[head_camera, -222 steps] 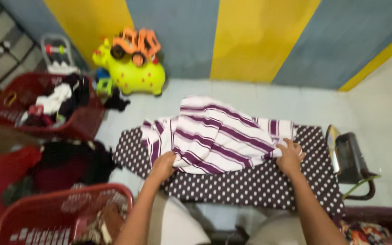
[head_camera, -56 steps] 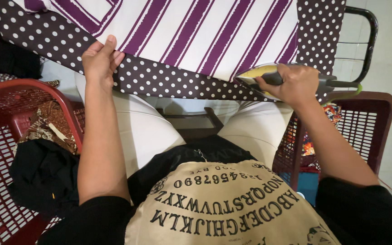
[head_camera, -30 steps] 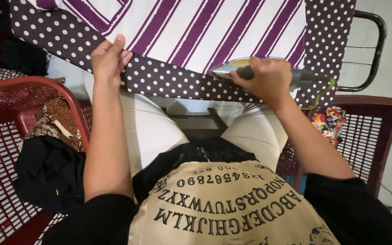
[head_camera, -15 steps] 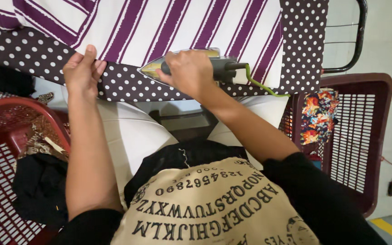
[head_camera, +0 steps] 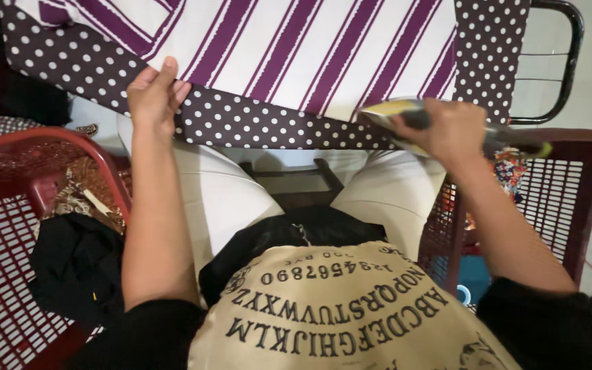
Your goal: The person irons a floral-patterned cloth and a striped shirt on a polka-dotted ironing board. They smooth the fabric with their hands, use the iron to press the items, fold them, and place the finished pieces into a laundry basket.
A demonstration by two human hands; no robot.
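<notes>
Red baskets flanking both hands
</notes>
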